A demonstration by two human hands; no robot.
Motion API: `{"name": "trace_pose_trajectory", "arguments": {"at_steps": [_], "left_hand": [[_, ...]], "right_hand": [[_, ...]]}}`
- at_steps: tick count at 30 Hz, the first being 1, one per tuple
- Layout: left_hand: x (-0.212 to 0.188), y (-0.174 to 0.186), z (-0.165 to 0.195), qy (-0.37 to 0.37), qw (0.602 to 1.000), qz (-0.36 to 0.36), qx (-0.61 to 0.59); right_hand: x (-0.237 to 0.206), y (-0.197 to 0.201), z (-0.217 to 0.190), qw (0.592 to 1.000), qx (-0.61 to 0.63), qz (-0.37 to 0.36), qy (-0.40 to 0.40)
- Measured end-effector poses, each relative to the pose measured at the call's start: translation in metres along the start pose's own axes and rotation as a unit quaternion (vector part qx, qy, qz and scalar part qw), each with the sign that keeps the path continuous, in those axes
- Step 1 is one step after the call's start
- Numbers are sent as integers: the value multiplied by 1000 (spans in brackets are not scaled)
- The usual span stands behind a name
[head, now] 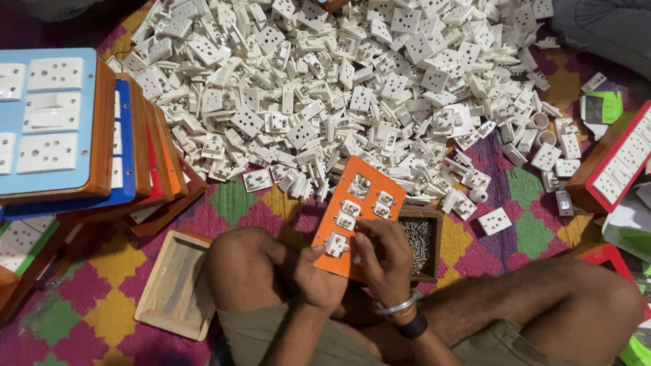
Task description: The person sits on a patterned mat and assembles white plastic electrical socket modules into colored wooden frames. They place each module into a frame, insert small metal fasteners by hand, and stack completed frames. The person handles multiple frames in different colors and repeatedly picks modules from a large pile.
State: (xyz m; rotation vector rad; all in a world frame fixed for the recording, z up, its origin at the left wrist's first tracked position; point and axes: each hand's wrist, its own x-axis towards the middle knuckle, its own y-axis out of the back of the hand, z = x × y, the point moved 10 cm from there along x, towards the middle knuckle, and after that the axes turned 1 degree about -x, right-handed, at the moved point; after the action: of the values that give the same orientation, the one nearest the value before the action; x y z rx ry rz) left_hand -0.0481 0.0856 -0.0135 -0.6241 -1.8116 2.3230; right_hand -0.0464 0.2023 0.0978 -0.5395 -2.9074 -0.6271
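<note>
I sit cross-legged on a patterned mat. My left hand (320, 274) grips the near edge of an orange switchboard plate (366, 196), its thumb on a white socket piece (336, 245) seated in the plate. My right hand (383, 261) rests on the plate's near right corner, fingers curled beside that socket piece; whether it pinches something small I cannot tell. Three more white socket pieces (350, 208) sit in the plate's cutouts, and one cutout at the far end stands open.
A big heap of white sockets and switches (339, 81) covers the mat ahead. A small wooden box of screws (420, 240) lies under the plate. Stacked coloured switchboards (102, 135) stand at left, an empty wooden tray (178, 285) by my knee, a red-edged board (614, 163) at right.
</note>
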Motion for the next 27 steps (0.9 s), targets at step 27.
{"name": "trace_pose_trajectory", "arguments": {"at_steps": [27], "left_hand": [[0,3,6,-25,999,26,-2]], "right_hand": [[-20,-11,32,999,36,-21,-25]]}}
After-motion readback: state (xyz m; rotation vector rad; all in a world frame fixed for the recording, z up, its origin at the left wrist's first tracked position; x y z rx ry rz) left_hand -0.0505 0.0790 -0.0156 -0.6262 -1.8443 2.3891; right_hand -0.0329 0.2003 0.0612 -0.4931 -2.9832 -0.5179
